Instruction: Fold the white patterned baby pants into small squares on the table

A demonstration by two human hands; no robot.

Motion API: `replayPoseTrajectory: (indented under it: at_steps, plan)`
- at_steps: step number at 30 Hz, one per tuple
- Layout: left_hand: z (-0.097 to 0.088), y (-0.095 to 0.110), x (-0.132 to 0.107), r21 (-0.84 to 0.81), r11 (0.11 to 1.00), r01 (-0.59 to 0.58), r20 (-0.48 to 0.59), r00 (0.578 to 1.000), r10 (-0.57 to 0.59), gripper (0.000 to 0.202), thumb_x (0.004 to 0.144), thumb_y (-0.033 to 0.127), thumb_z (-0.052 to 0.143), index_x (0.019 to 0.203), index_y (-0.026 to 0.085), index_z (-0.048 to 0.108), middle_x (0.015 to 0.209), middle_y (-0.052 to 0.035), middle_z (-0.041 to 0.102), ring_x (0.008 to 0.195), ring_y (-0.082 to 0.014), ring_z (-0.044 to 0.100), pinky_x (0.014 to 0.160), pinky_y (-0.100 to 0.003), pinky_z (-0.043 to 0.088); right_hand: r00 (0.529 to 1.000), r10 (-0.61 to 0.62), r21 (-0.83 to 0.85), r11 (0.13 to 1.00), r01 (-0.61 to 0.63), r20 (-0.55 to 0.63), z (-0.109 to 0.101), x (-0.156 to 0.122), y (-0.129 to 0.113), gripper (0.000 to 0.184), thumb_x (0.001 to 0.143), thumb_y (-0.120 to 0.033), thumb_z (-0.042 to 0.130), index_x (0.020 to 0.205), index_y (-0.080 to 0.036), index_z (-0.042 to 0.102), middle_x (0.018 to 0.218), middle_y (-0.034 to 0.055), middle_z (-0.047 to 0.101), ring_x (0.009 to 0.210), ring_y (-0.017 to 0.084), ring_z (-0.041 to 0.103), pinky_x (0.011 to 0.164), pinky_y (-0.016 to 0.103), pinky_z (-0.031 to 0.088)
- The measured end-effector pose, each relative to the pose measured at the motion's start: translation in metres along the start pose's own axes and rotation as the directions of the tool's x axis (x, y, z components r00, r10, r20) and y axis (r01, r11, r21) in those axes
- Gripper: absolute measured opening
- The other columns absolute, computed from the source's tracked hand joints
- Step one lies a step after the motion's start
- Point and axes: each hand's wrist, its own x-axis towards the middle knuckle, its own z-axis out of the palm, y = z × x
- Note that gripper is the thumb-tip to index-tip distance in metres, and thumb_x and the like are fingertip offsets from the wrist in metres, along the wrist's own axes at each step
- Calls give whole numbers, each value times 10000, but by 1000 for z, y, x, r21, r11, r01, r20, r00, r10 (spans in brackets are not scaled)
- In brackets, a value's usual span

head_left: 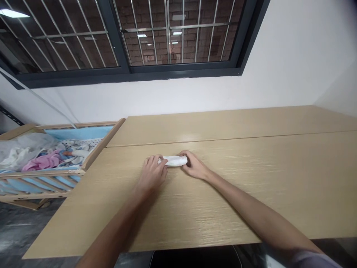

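Note:
A small white roll point(176, 160), with faint pale green tints, lies crosswise on the wooden table point(237, 193); it could be a rolled diaper or cloth, I cannot tell which. My left hand point(153, 169) closes on its left end, the thumb laid over the near side and the fingers curled at the back. At the right end, my right hand point(193, 165) grips it between thumb and fingers. Both forearms reach in from the near edge. The fingers partly cover the two ends of the roll.
Left of the table stands a wooden crib point(89, 158) with a light blue lining, holding a pink cloth point(43, 160), other fabrics and a clear plastic bag point(28, 145). A seam runs along the tabletop. Behind are a white wall and a barred window point(184, 69).

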Motion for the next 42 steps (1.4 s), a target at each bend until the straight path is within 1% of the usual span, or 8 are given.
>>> replayPoseTrajectory:
  at_steps: [4,8,10,19,26,30,36,42]
  plan:
    - [-14,7,4,-346,921,182,14,982,-189,208,965,318,472,1025,206,637,999,-91,686,941,-256,643,833,-402,489,986,125,350,933,-79,-111,-7,8,-7,423,842,-266,645,1202,-243,424,1018,49,635,908,209,631,784,360,517]
    - [-18,18,4,-797,445,409,258,896,-360,335,877,419,604,1114,204,501,778,0,669,695,-188,658,615,-287,485,953,283,558,810,-179,-104,-22,23,-19,527,810,-380,734,1206,-271,403,919,5,667,803,186,641,717,333,516]
    - [-16,24,3,-810,352,469,349,868,-353,405,864,429,625,1151,209,445,688,33,642,630,-186,645,574,-273,455,927,369,566,779,-269,-67,-28,29,-21,570,764,-413,789,1182,-271,428,923,11,688,835,197,659,734,340,527]
    - [4,33,-3,-313,818,483,370,855,-364,295,950,324,509,1218,218,447,860,-31,710,766,-228,695,632,-297,436,922,383,285,892,-352,-60,-7,27,22,523,716,-484,798,1078,-227,521,973,31,617,810,179,631,722,342,537]
    - [-1,42,-3,-170,911,375,283,904,-319,265,980,334,466,1151,162,571,1061,-161,713,1040,-332,651,930,-467,445,974,220,-9,975,-221,-59,-8,33,14,332,879,-409,657,1124,-204,566,1093,104,651,990,253,646,866,438,540]
    - [-4,64,-16,-215,973,79,76,995,-64,340,995,369,432,1221,158,573,1221,-160,682,1167,-316,615,1002,-477,474,994,-29,-158,986,46,105,-31,34,-18,382,999,-411,522,1351,-269,558,1411,106,577,1319,307,523,1109,548,404]
    - [9,92,-37,-243,962,-127,93,984,153,387,922,365,546,1188,95,622,1186,-214,700,1163,-361,648,1005,-510,534,814,-279,11,948,318,509,-31,17,-49,510,1025,-399,485,1523,-300,435,1586,21,421,1497,255,328,1250,526,222]
    - [12,94,-41,-285,950,-127,84,984,157,442,908,348,537,1212,37,620,1202,-255,684,1174,-381,636,1063,-555,494,729,-304,77,942,327,614,-20,5,-27,542,1031,-346,480,1559,-294,368,1591,24,397,1509,225,299,1266,496,201]
